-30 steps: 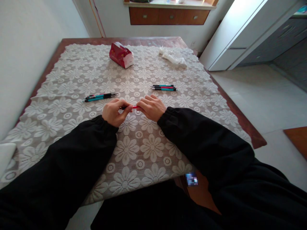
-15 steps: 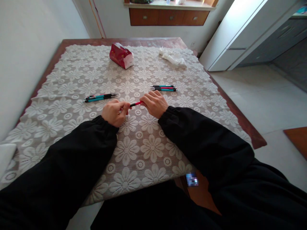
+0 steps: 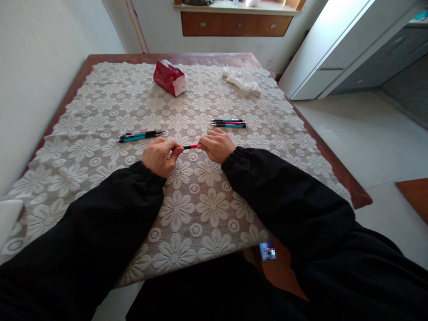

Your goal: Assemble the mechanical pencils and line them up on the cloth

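Observation:
A red and black pen (image 3: 191, 146) is held level between my two hands, just above the lace tablecloth. My left hand (image 3: 160, 156) pinches its black end, and my right hand (image 3: 217, 145) pinches the red end; both tips are hidden by fingers. Beyond my left hand lies a loose bunch of pens (image 3: 140, 136), blue, black and one with red. Past my right hand, a row of pens (image 3: 229, 123) in blue, black and red lies side by side.
A red tissue pack (image 3: 170, 78) stands toward the back of the table, with a crumpled white plastic bag (image 3: 241, 81) to its right. The floral tablecloth (image 3: 212, 207) covers most of the wooden table (image 3: 359, 194). A wall runs along the left.
The pen has turned from a slant to nearly level. My right fingers have dipped slightly at its red end, and my left thumb and finger have shifted a little on the black end.

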Tool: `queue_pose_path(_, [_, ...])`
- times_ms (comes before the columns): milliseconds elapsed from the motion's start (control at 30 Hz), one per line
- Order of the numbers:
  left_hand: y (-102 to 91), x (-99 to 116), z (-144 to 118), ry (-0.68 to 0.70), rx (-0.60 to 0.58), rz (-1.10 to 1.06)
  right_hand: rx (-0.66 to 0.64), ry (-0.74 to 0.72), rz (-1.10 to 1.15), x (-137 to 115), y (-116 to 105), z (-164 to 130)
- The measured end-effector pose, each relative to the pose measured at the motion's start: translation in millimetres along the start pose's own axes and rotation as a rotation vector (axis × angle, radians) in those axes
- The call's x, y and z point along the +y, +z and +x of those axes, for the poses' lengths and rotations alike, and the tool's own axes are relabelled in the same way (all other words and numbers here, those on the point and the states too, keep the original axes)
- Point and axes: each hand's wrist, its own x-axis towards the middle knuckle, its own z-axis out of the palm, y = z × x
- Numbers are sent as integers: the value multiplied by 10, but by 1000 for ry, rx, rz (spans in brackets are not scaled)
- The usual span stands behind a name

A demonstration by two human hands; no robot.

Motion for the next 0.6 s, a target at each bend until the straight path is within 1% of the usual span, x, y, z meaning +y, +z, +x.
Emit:
queue_pose_path(133, [-10,21,-9,-31,-3,-4,58,32,38,9,-19,5])
queue_pose_path(267, [-29,34,-4,-31,-47,0,102,60,76,12,-39,8])
queue_pose_path(467, [-29,22,9,-48,-73,-86,85,20,95,13,-26,9])
queue_pose_path(600, [-34,21,7,-25,-46,-83,45,-5,108,6,-31,5])
